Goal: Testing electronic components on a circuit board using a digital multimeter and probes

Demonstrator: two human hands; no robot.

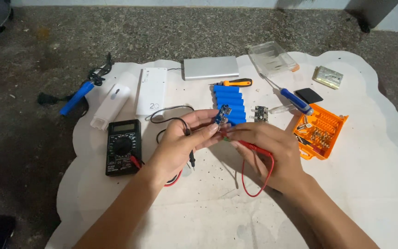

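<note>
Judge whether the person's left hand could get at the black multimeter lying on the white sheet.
Probably yes: the left hand is beside the black multimeter with only thin leads between, though it already grips a small blue circuit board.

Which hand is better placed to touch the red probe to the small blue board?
Right, probably: the right hand holds the red probe, while the left hand grips the small blue board.

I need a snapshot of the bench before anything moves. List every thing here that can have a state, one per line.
left hand: shut on small blue circuit board
right hand: shut on red probe
black probe: hanging by the left hand, grip unclear
multimeter: flat, leads plugged in
orange bit case: open
blue cells: stacked in a row
clear plastic case: empty
orange-handled screwdriver: lying unused
</note>
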